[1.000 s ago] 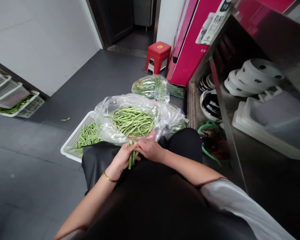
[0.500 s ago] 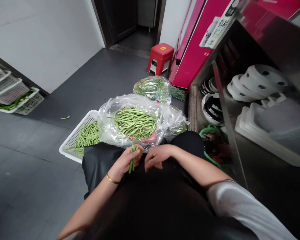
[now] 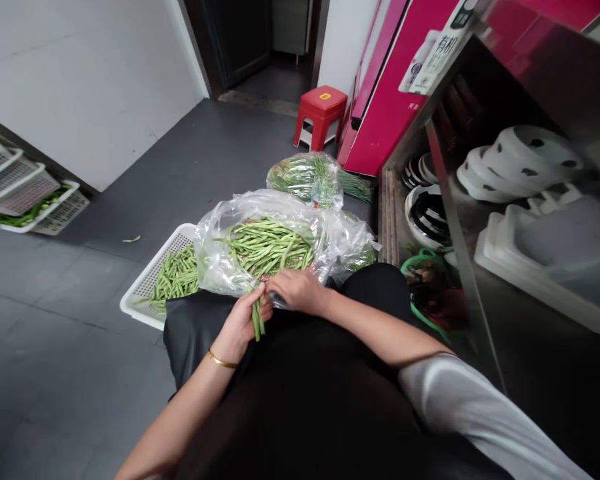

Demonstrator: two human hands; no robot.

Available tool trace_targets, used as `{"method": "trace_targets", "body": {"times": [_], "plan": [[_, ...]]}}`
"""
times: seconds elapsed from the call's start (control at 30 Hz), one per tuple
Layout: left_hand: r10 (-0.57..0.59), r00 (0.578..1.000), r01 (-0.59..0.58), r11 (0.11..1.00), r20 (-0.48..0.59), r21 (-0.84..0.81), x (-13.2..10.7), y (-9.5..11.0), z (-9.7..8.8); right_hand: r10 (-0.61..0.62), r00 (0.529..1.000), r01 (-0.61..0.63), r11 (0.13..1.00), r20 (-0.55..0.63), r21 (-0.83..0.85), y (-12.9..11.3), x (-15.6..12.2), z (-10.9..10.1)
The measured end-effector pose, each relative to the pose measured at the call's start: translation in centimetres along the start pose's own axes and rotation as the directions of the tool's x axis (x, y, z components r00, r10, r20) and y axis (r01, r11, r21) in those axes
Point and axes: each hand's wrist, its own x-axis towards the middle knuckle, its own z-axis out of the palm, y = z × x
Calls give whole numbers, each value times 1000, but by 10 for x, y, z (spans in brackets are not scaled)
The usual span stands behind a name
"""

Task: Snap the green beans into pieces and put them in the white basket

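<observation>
Looking down, we see the grey tiled floor (image 3: 80,333) filling the left of the view, and a pink cabinet (image 3: 380,113) standing at the upper right beside a steel shelf unit (image 3: 530,280) that carries white trays (image 3: 545,260) and stacked black-and-white bowls (image 3: 520,160). Our black apron (image 3: 300,400) covers the lap across the lower middle. Ahead of our knees sits a big clear plastic bag (image 3: 220,267), open at the top and heaped with long green beans (image 3: 267,247). To its left, touching it, lies a white slotted basket (image 3: 153,277) with cut bean pieces (image 3: 175,277) in it. Behind the bag rests a second tied bag of greens (image 3: 303,177), and farther back a red stool (image 3: 321,113) stands near the doorway. At the far left edge we see stacked white baskets (image 3: 25,197) with some greens in them, and one stray bean (image 3: 131,239) on the floor well apart from everything.

Our left hand (image 3: 240,323), with a gold bracelet (image 3: 221,361) on the wrist, is closed around a small bunch of beans (image 3: 257,320), fingers curled and pressing them together so the ends hang down over the apron. Our right hand (image 3: 297,291) lies just beside it at the bag's near edge, fingers bent down onto the plastic and touching the top of that bunch; we cannot tell whether it pinches anything.
</observation>
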Motion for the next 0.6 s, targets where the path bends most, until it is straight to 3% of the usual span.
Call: {"method": "trace_targets", "body": {"times": [0.07,0.13,0.2,0.27,0.33,0.4,0.47,0.53,0.6], "plan": [[-41,999,41,998,-15,40,5,-5,7,-102,987,120,981,-122,151,-19,-36,-1],[-38,999,40,994,-22,100,7,-10,15,-107,977,158,942,-182,295,-32,-60,-2],[46,999,-44,991,-18,127,7,-13,23,43,983,38,903,-177,429,-32,-73,-2],[172,985,-168,977,-15,128,4,-12,27,256,961,-169,843,-104,511,-21,-77,0],[265,964,-260,955,-21,143,0,-11,28,344,939,-293,810,-7,508,-7,-77,2],[315,948,-304,939,-47,162,-4,-11,27,288,957,-267,855,22,444,1,-76,5],[316,945,-302,941,-79,152,-6,-12,25,175,982,-141,921,-64,364,-3,-75,3],[262,961,-251,961,-87,119,-8,-14,23,23,985,30,951,-169,306,-16,-75,-5],[179,982,-172,979,-59,110,-10,-15,22,-130,974,183,932,-184,311,-28,-74,-18]]}}
